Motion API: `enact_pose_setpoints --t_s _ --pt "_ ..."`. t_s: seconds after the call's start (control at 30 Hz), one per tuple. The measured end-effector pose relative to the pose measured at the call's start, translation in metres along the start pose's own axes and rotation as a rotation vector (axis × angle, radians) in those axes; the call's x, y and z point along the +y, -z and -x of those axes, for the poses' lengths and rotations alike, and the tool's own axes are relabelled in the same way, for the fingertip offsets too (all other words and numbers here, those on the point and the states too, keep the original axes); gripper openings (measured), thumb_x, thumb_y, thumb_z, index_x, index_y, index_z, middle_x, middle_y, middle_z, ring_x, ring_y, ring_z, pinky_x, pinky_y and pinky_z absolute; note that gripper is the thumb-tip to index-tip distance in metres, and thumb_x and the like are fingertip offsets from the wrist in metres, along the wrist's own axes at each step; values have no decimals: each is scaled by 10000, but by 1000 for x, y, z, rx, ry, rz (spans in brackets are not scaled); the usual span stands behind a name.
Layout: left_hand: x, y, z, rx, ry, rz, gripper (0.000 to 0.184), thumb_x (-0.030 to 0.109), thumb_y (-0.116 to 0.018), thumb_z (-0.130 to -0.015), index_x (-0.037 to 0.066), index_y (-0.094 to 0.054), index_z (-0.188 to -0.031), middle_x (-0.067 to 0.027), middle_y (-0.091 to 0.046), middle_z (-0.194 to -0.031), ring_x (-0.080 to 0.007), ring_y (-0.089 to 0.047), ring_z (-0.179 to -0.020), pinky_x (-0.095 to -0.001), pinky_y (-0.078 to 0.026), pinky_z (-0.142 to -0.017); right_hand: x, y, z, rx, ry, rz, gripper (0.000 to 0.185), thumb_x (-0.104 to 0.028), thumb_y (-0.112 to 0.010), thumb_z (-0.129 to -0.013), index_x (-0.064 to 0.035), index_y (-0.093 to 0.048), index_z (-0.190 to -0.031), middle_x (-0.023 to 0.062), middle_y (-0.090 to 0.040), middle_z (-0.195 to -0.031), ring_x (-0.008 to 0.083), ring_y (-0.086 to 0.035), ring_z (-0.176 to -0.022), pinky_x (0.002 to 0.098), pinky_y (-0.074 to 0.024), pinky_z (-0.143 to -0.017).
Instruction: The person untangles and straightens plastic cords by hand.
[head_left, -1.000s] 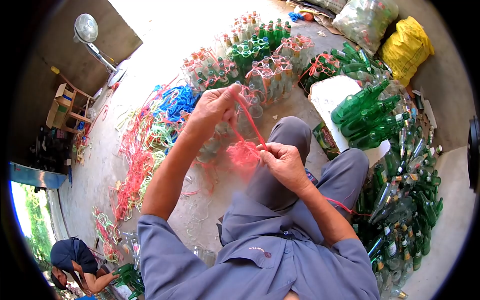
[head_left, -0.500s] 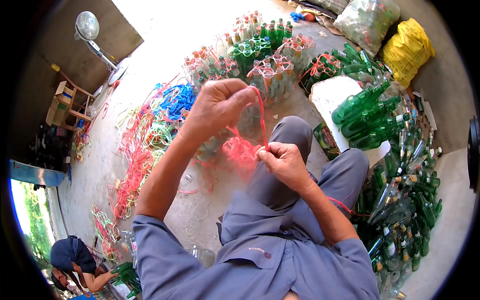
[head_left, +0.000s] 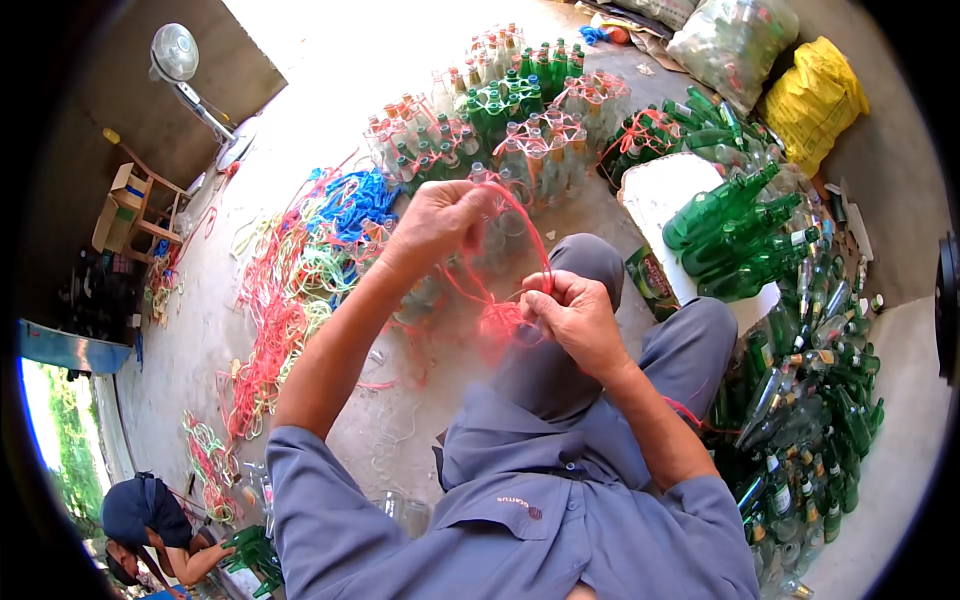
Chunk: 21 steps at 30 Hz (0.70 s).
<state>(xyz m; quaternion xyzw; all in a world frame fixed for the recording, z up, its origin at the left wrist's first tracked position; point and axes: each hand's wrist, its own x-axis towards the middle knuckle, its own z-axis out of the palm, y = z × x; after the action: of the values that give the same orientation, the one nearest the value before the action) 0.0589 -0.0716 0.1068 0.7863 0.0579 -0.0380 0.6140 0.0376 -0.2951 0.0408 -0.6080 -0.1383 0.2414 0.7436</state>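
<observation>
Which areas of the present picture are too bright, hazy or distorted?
Head view: floor at upper left washed out by glare; head view: tangled red string by the right hand looks hazy; head view: corners black, fan leaning, probably wide-lens distortion.

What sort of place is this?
Probably a bottle sorting or recycling workspace: loose glass bottles are heaped on the right, others stand in tied bundles, and tangled coloured string lies on the floor.
</observation>
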Motion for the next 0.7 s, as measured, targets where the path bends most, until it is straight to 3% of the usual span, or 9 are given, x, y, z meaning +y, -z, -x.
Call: enact_pose_setpoints --t_s 0.1,0.2,0.3,0.4,0.47,0.53,0.6,0.7 --pt "15 -23 3 -88 -11 35 282 206 -547 -960 -16 -692 -864 -32 -616 -608 -71 -553 -498 -244 -445 -459 -12 -8 0 -9 -64 -53 196 -71 -664 -921 26 -647 -1090 17 -664 -776 22 -499 -548 178 -372 -478" --pt "33 -44 4 -158 -51 72 259 181 -558 -954 -22 -686 -860 -31 -614 -623 -71 -558 -527 -248 -453 -474 -12 -7 -5 -73 -73 33 179 -91 -701 -890 5 -641 -1029 2 -646 -747 32 -512 -553 196 -387 -484" --pt "41 -57 4 -283 -129 53 225 154 -560 -947 -26 -677 -880 -38 -649 -696 -70 -592 -629 -240 -479 -566 -27 -4 -9 -51 -159 398 245 -85 -711 -849 29 -640 -1054 54 -676 -787 64 -621 -700 258 -506 -618" --pt "49 -65 10 -378 -162 76 193 141 -583 -922 -30 -674 -914 -60 -681 -791 -84 -626 -713 -248 -512 -655 -7 -3 -13 41 100 289 217 -85 -708 -843 5 -655 -1034 75 -669 -752 71 -628 -682 272 -509 -618" --pt "49 -67 11 -426 -184 96 181 128 -599 -903 -33 -674 -933 -60 -685 -816 -95 -636 -744 -260 -524 -688 6 -5 -18 130 309 297 128 -122 -720 -858 -28 -633 -851 22 -630 -704 52 -542 -585 235 -410 -523" --pt "54 -64 13 -380 -205 36 194 94 -608 -872 -31 -671 -1005 -68 -689 -884 -95 -631 -820 -266 -522 -750 7 -4 -19 144 276 186 165 -135 -711 -881 -39 -633 -772 -4 -614 -684 38 -490 -530 211 -349 -468" --pt "55 -60 17 -287 -281 -22 224 80 -609 -878 -32 -658 -1066 -66 -693 -937 -99 -620 -850 -279 -518 -782 4 1 -13 82 -2 -42 153 -127 -681 -911 -26 -657 -798 -1 -619 -689 31 -473 -516 202 -326 -453" --pt "20 -43 6 -135 -249 96 308 13 -592 -841 -19 -640 -1144 -80 -685 -1052 -131 -626 -972 -303 -522 -857 -2 5 -11 129 -20 48 121 -115 -647 -941 -15 -695 -893 -2 -629 -701 21 -446 -499 182 -294 -437"
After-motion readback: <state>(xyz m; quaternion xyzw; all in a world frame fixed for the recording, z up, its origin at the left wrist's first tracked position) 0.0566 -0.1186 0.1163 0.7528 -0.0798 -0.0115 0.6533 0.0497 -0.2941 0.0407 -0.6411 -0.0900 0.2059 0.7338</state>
